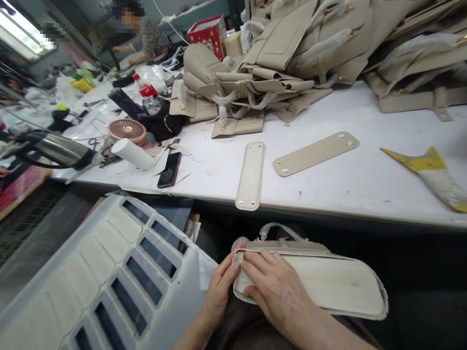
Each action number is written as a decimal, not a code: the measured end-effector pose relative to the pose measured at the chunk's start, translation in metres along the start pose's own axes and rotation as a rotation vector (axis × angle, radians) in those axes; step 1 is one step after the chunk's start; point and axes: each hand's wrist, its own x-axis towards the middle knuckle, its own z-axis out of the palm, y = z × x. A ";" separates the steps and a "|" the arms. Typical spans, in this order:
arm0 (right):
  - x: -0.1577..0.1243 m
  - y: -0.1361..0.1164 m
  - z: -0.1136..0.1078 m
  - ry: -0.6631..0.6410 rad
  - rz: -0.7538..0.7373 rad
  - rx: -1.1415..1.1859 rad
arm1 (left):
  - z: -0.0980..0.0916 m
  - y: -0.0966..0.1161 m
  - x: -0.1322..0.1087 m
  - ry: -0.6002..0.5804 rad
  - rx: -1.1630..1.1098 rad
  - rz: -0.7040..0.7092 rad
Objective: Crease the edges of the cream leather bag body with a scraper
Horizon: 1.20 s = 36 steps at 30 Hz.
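A beige handbag (329, 280) lies on my lap below the table edge, its flat base turned up. My right hand (279, 291) rests flat on the left part of that base, fingers stretched out. My left hand (220, 289) grips the bag's left end, fingers curled around the edge. Two loose beige base panels lie on the white table (371, 169): one (251, 174) reaches over the front edge, the other (315, 153) lies slanted beside it.
A heap of beige bags (299, 49) fills the back of the table. A yellow and white scrap (436, 177) lies at right. A phone (169, 169), a white roll (132, 153) and a pink fan (127, 130) sit at left. A white slatted crate (111, 278) stands beside my lap. A person works far left.
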 end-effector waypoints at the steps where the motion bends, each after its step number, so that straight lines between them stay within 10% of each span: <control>1: 0.001 -0.001 -0.001 -0.005 0.005 0.007 | 0.002 -0.004 0.001 0.019 -0.027 0.018; 14: 0.001 -0.010 -0.011 -0.019 0.039 -0.033 | 0.011 -0.021 -0.006 0.037 -0.487 -0.031; 21: -0.005 -0.015 -0.008 0.058 0.088 0.036 | 0.001 -0.023 0.004 0.028 -0.094 0.103; 26: -0.017 -0.011 -0.037 0.307 0.162 0.726 | -0.003 -0.015 0.006 -0.012 0.175 0.193; 32: -0.084 0.078 -0.080 1.003 0.596 0.963 | -0.008 0.012 0.006 -0.078 0.683 0.544; 36: -0.119 0.134 -0.049 0.952 0.816 1.131 | 0.014 0.040 0.012 -0.256 1.103 0.972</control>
